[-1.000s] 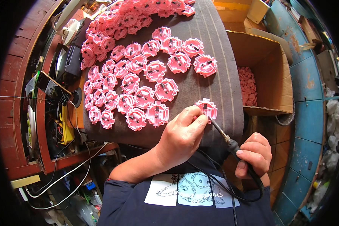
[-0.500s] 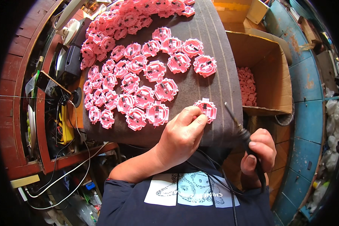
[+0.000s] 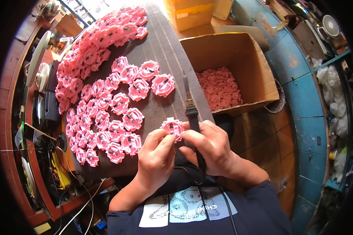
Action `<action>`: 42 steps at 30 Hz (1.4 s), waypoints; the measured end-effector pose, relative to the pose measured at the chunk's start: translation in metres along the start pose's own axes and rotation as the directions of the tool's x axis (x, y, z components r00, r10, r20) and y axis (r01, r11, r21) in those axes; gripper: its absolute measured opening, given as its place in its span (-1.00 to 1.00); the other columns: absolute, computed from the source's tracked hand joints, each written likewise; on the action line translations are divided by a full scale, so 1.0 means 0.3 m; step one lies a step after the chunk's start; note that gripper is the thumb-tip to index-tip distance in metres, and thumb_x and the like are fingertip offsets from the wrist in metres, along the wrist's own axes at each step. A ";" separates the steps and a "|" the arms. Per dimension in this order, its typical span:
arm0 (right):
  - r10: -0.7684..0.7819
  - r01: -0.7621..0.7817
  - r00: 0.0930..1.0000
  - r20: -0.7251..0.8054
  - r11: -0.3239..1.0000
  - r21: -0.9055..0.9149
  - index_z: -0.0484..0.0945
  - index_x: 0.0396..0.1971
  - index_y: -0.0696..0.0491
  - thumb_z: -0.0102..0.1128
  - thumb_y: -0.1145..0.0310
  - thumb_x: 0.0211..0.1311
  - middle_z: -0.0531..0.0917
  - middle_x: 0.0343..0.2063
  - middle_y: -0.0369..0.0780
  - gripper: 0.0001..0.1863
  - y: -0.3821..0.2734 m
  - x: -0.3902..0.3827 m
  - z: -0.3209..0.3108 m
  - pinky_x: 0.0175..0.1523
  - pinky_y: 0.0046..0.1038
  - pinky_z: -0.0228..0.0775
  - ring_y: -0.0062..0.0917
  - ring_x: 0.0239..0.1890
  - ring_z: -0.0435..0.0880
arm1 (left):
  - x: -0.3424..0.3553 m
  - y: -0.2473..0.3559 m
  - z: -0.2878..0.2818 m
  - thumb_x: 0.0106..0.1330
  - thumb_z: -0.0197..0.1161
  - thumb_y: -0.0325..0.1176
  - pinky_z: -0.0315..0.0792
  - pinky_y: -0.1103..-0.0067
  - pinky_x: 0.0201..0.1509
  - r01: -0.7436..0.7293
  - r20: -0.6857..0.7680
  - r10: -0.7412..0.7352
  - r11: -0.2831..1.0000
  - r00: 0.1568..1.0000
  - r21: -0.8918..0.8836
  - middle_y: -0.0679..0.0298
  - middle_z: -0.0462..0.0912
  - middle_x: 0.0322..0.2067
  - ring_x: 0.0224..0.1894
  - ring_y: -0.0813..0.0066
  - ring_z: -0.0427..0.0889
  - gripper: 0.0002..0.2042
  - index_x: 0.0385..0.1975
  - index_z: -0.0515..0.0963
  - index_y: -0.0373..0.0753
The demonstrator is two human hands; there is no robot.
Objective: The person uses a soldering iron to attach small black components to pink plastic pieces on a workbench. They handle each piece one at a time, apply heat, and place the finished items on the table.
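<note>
My left hand (image 3: 157,150) pinches a round pink plastic piece (image 3: 172,127) with a small dark part at its centre, close to the table's near edge. From the other side, the fingertips of my right hand (image 3: 213,147) reach this same piece. A soldering iron (image 3: 192,117) with a black handle is held in my right hand, its tip pointing away from me. To the left, several similar pink pieces (image 3: 131,119) lie spread out on the dark tabletop (image 3: 161,51).
At the table's far left is a dense heap of pink pieces (image 3: 102,37). A cardboard box (image 3: 257,58) beside the table's right edge contains more pink pieces (image 3: 219,88). Blue cabinets (image 3: 302,94) line the right side. White cables (image 3: 82,205) hang at the lower left.
My right hand has come in from the right with the soldering iron and now meets the pink piece in my left hand. The view has swung to the right.
</note>
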State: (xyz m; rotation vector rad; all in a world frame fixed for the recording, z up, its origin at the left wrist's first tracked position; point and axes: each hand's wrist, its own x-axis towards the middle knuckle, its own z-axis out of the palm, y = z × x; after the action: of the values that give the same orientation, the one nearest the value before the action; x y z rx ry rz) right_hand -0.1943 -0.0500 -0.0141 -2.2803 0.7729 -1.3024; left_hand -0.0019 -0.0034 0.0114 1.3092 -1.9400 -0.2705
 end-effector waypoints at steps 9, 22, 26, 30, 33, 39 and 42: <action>0.043 -0.039 0.995 0.087 0.998 -0.046 0.49 0.29 0.05 0.44 0.39 0.12 0.68 -0.09 0.07 -0.33 -0.005 0.040 0.011 -0.17 -0.19 0.55 -0.07 -0.22 0.68 | 0.004 0.000 -0.004 0.17 0.41 -0.73 0.65 0.34 -0.19 0.002 -0.007 -0.002 1.000 1.000 -0.007 0.01 0.65 -0.14 -0.20 0.07 0.75 -0.68 -0.05 0.67 -0.41; 0.001 0.002 0.998 0.067 0.999 -0.038 0.46 0.13 0.14 0.56 0.44 0.07 0.74 -0.05 0.00 -0.38 0.006 0.068 0.012 -0.19 -0.16 0.58 -0.08 -0.31 0.73 | -0.012 -0.018 0.000 0.19 0.40 -0.70 0.66 0.28 -0.15 0.009 0.009 -0.008 0.998 1.000 -0.069 -0.01 0.62 -0.08 -0.17 -0.02 0.74 -0.65 0.00 0.65 -0.39; -0.001 0.004 0.997 0.078 0.999 -0.043 0.45 0.14 0.14 0.56 0.44 0.08 0.74 -0.05 0.01 -0.38 0.007 0.063 0.012 -0.18 -0.16 0.58 -0.06 -0.29 0.74 | -0.013 -0.014 -0.004 0.20 0.40 -0.70 0.67 0.29 -0.14 0.015 0.013 -0.014 0.998 1.000 -0.059 -0.02 0.62 -0.07 -0.16 -0.03 0.74 -0.66 0.00 0.64 -0.39; -0.005 0.007 0.997 0.073 1.000 -0.030 0.44 0.15 0.15 0.55 0.43 0.11 0.73 -0.05 0.02 -0.38 0.010 0.061 0.010 -0.16 -0.14 0.59 -0.03 -0.28 0.74 | 0.021 -0.001 -0.034 0.25 0.39 -0.68 0.63 0.37 -0.13 0.073 0.033 -0.069 0.991 0.997 -0.116 0.02 0.65 -0.08 -0.18 0.09 0.73 -0.71 -0.04 0.65 -0.36; 0.008 -0.004 0.999 0.050 0.997 -0.078 0.43 0.16 0.16 0.54 0.44 0.12 0.73 -0.06 0.03 -0.38 0.007 0.053 0.013 -0.14 -0.13 0.59 -0.01 -0.27 0.74 | 0.091 -0.003 -0.085 0.26 0.38 -0.67 0.63 0.33 -0.16 0.078 0.056 -0.077 0.997 0.995 -0.016 -0.01 0.62 -0.03 -0.15 0.03 0.71 -0.68 0.01 0.61 -0.37; 0.096 -0.101 0.995 -0.034 0.975 -0.199 0.42 0.19 0.19 0.51 0.53 0.02 0.69 -0.05 0.07 -0.31 -0.010 0.054 0.001 -0.06 -0.09 0.56 0.04 -0.17 0.70 | 0.307 -0.077 -0.063 0.28 0.25 -0.51 0.52 0.26 0.12 -0.100 0.173 0.015 0.862 0.985 0.496 0.03 0.65 -0.08 0.02 0.04 0.63 -0.76 -0.06 0.62 -0.34; 0.159 -0.164 0.986 -0.043 0.948 -0.272 0.42 0.20 0.19 0.50 0.52 0.02 0.67 -0.06 0.07 -0.31 -0.012 0.049 0.000 -0.04 -0.09 0.55 0.03 -0.15 0.69 | 0.320 -0.110 -0.024 0.27 0.23 -0.46 0.50 0.27 0.09 -0.116 0.195 0.010 0.830 0.981 0.545 0.09 0.66 -0.15 0.01 0.09 0.61 -0.83 -0.17 0.61 -0.28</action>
State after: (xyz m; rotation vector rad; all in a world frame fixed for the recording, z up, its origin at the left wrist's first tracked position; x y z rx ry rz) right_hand -0.1874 -0.0566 -0.0024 -2.3546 1.1878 -1.2078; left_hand 0.0090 -0.0993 0.0434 1.6225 -2.3201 0.2427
